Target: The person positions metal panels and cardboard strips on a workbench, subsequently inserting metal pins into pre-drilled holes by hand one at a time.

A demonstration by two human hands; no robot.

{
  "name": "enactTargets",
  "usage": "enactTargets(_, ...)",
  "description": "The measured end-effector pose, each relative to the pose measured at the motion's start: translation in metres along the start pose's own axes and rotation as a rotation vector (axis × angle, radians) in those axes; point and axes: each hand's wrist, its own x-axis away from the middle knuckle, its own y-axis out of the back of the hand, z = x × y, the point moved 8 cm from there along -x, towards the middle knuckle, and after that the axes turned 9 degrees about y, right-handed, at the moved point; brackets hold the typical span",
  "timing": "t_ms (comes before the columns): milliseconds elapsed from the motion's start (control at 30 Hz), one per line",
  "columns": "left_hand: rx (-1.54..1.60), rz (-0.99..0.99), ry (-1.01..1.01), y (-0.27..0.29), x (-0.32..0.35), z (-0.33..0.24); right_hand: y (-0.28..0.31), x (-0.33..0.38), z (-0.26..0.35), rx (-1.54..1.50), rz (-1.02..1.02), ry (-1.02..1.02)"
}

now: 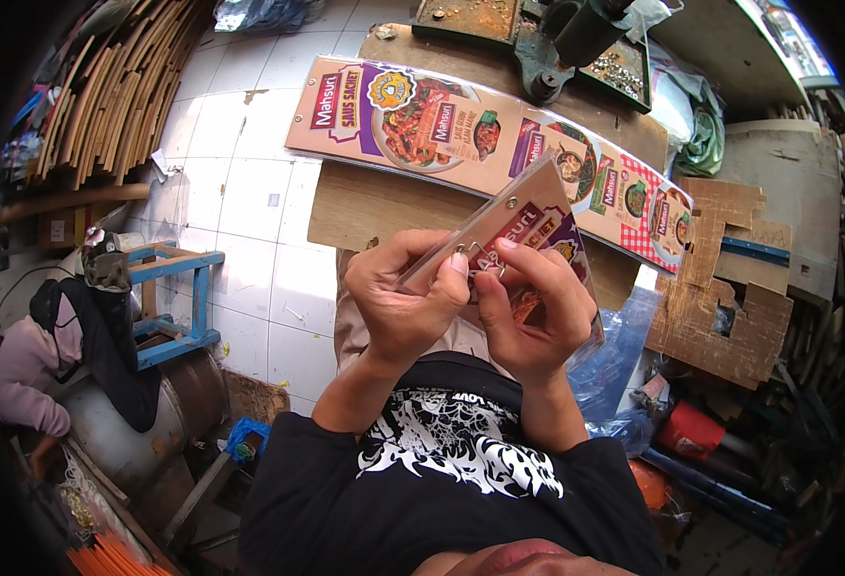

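Both hands [470,302] pinch a printed card strip [528,216] (tilted) between them.

A white-tiled floor [240,192] fills the upper left of the frame. On it, at upper centre, lies a flat brown wooden board [365,206]. Across the board rests a long printed cardboard strip with food pictures [461,134], running toward the right. At the top edge a dark green cast-iron press [547,48] stands on the board.
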Motion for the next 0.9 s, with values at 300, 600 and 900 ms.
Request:
enactTargets(300,-0.014,-0.011,-0.043,-0.001,0.0,-0.001,0.001,0.003,-0.004,-0.049,-0.017,-0.037)
enactTargets(600,-0.005,0.002,-0.045,-0.001,-0.003,0.001,0.0,0.005,-0.01,-0.081,0.003,-0.134)
enactTargets(900,0.058,0.026,-0.044,-0.003,-0.006,0.002,0.0,0.004,-0.013,-0.101,0.022,-0.182)
